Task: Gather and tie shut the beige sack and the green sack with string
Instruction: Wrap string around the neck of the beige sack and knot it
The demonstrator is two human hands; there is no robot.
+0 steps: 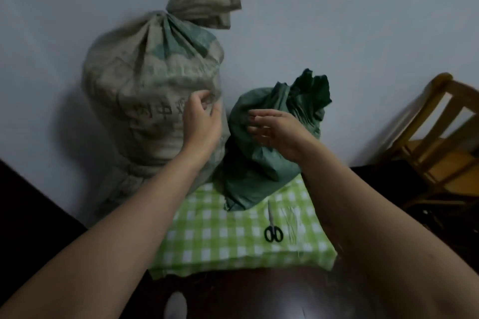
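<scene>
Pale wall (363, 8) behind, dark floor below; green-checked cloth (207, 235) spread under and just short of both hands.

Beige sack (145, 80) stands tall beyond the left hand (202, 122), long axis upright, leaning slightly toward the wall. Neck is already pinched into a tight waist high above that hand, with the loose top flaring over it; whether string sits in the pinch cannot be told.

Left hand rests against the sack's flank, fingers curled loosely on the cloth, gripping nothing firmly.

Green sack (259, 163) sits lower, directly under and beyond the right hand (277, 132), touching the beige one on its left side. Its mouth (311, 90) is bunched but looks slack, tilted up and away to the far right of the right hand. Right hand hovers flat and empty over the sack's shoulder, fingers extended; some blur.

Hands are apart, one per sack.

Scissors (272, 228) and a bundle of pale string (291, 223) lie on the cloth nearer the body, under the right forearm.

Judgement: the green neck is what remains, and the right hand is nearer both it and the string.
</scene>
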